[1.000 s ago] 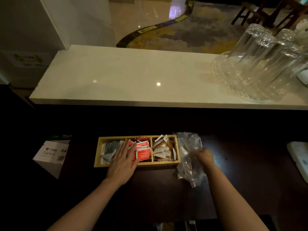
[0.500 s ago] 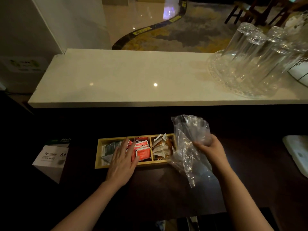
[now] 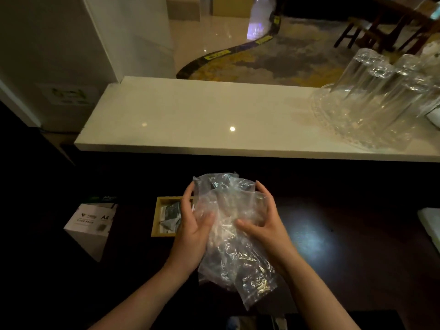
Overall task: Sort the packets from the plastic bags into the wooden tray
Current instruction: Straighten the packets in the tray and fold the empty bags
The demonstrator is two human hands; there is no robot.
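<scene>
Up came the left hand (image 3: 193, 231) off the wooden tray (image 3: 156, 225), joining the right hand (image 3: 263, 225); both sets of fingers grasped the seemingly empty plastic bag (image 3: 234, 236), sorting apparently nearly done.

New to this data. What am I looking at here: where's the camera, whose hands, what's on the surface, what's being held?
There is no robot here. A person wears one wide-angle camera on the head, looking forward and down, so the two bare arms come up from the bottom of the picture.

Both hands hold the same crumpled clear plastic bag: the left hand grips its left side, the right hand its right side. I cannot tell whether any packets are left inside.

Behind the bag, on the dark counter, sits the wooden tray. Only its left compartment shows, with grey packets in it; the bag and hands hide the rest.

To the left stands a white box marked A4. Farther back is a pale stone ledge, with glass tumblers on a glass dish at its right end.
</scene>
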